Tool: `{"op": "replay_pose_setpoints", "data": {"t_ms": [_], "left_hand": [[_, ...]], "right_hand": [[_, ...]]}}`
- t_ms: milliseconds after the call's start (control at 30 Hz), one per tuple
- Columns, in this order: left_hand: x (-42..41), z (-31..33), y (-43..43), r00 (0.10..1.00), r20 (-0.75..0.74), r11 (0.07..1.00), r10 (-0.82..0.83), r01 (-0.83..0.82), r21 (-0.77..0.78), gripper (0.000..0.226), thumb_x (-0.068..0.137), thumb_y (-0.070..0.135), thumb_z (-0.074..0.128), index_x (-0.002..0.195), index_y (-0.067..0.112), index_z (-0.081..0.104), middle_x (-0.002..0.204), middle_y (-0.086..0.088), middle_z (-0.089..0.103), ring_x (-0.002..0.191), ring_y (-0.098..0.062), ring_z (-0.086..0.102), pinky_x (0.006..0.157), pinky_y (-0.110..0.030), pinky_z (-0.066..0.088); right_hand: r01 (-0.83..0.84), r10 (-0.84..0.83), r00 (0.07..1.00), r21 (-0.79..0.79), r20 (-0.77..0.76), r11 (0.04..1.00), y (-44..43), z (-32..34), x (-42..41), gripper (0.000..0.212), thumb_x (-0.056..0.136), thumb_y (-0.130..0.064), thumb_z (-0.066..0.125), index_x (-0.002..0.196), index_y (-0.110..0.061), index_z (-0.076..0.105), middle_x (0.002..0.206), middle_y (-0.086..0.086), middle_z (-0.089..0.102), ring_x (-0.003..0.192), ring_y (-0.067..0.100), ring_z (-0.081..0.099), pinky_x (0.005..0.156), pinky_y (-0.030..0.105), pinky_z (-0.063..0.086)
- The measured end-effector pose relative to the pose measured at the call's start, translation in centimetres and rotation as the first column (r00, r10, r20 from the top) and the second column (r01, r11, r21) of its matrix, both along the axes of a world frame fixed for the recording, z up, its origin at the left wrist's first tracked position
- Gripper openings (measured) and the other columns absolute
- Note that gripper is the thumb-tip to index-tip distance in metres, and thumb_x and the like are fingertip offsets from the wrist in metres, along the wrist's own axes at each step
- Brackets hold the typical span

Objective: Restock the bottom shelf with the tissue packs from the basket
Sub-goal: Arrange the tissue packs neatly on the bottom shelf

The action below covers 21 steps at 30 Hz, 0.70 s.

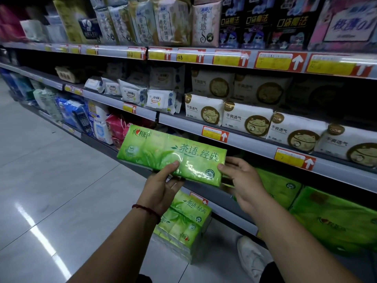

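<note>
green tissue pack (pixel 171 154) reading 心相印 and 茶语·经典, white cat-logo packs (pixel 246 117) reading 干爽透气, pink top-shelf pack (pixel 206 25) reading 裸感

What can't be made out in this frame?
Head view only.
- Basket: none identifiable around the floor stack.
- Bottom shelf gap: covered by the held tissue pack.
- Left hand and right hand fingers: mostly behind that pack.
- Price labels: print blurred, too small.

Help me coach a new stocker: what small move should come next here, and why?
Probably lower the green tissue pack onto the bottom shelf beside the green packs there: both the left hand and right hand grip it, well above that shelf.
</note>
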<state>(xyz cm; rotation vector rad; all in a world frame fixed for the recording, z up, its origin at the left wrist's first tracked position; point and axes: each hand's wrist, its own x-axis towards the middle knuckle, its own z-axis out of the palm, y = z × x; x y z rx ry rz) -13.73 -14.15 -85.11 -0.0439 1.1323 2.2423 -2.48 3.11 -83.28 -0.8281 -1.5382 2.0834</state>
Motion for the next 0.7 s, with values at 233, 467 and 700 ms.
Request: {"op": "replay_pose_setpoints", "data": {"t_ms": [233, 467, 700], "left_hand": [[-1.2, -0.7, 0.2, 0.993, 0.015, 0.992, 0.119, -0.118, -0.040, 0.055, 0.084, 0.020, 0.077, 0.135, 0.013, 0.061, 0.131, -0.011, 0.069, 0.117, -0.034, 0.067, 0.101, -0.055, 0.054], [-1.7, -0.6, -0.1, 0.994, -0.071, 0.983, 0.089, -0.099, -0.157, 0.040, 0.091, 0.022, 0.071, 0.129, 0.012, 0.064, 0.124, -0.010, 0.073, 0.118, -0.033, 0.067, 0.099, -0.050, 0.055], [-1.8, -0.6, -0.4, 0.978, -0.178, 0.979, 0.105, -0.133, -0.152, 0.053, 0.082, 0.016, 0.080, 0.130, 0.004, 0.064, 0.128, -0.017, 0.070, 0.115, -0.034, 0.069, 0.083, -0.048, 0.062]], "right_hand": [[-0.096, 0.087, 0.981, 0.040, 0.176, 0.995, -0.1, -1.0, -0.2, 0.039, 0.084, -0.013, 0.082, 0.118, -0.012, 0.063, 0.115, 0.012, 0.069, 0.105, 0.030, 0.069, 0.078, 0.045, 0.063], [-0.141, 0.124, 0.973, 0.075, 0.196, 0.987, -0.9, -1.2, -0.5, 0.043, 0.079, -0.026, 0.087, 0.114, -0.015, 0.066, 0.117, 0.010, 0.069, 0.105, 0.028, 0.069, 0.085, 0.046, 0.062], [-0.189, 0.171, 0.967, 0.082, 0.189, 0.978, -2.0, -1.1, -0.8, 0.038, 0.085, -0.023, 0.083, 0.116, -0.011, 0.065, 0.110, 0.009, 0.071, 0.092, 0.017, 0.069, 0.075, 0.039, 0.060]]}}
